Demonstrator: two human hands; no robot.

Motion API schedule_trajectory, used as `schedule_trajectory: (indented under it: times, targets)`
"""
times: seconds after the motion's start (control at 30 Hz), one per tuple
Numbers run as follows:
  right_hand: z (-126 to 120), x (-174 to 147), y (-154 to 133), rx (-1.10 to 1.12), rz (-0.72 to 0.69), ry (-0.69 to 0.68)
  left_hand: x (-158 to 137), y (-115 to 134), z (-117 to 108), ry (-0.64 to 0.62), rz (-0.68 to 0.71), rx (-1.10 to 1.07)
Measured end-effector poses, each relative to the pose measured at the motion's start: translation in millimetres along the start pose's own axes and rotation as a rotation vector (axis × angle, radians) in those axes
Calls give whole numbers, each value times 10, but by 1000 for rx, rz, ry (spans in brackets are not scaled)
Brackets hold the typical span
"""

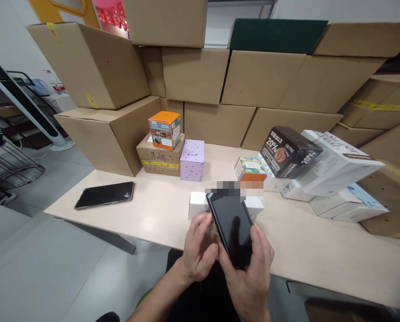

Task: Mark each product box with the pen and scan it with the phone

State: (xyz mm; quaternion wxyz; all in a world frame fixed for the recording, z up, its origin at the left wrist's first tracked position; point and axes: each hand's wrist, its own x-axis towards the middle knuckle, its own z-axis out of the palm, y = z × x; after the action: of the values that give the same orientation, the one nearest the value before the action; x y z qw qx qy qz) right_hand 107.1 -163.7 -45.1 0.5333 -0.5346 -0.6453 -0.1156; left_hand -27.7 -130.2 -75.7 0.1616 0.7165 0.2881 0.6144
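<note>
A black handheld device with a dark screen [232, 228], like a smartphone, is tilted over the table's front edge. My right hand [250, 273] is closed around its lower part, the thumb on the left edge and the fingers along the right. At the device's left side, my left hand [199, 250] has curled fingers, their tips against its edge. Pixelation covers the device's top end. Behind it lies a white box [197, 205], partly hidden. Off to the left, a second smartphone [105, 195] rests flat on the table, screen up and dark.
Large cardboard boxes [191, 74] are stacked along the table's back. On the tabletop [159, 210] stand a lilac box [192, 160], an orange box [165, 129] on a small carton [161, 161], another orange-and-green box [250, 169], a black box [287, 152] and several white boxes [337, 163].
</note>
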Motion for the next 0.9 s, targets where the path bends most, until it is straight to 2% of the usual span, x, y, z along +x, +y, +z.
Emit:
schedule_trajectory:
  times: [0.9]
  targets:
    - [39,49,-40,-29,-91,-11,-35,0,9,98,-55,35]
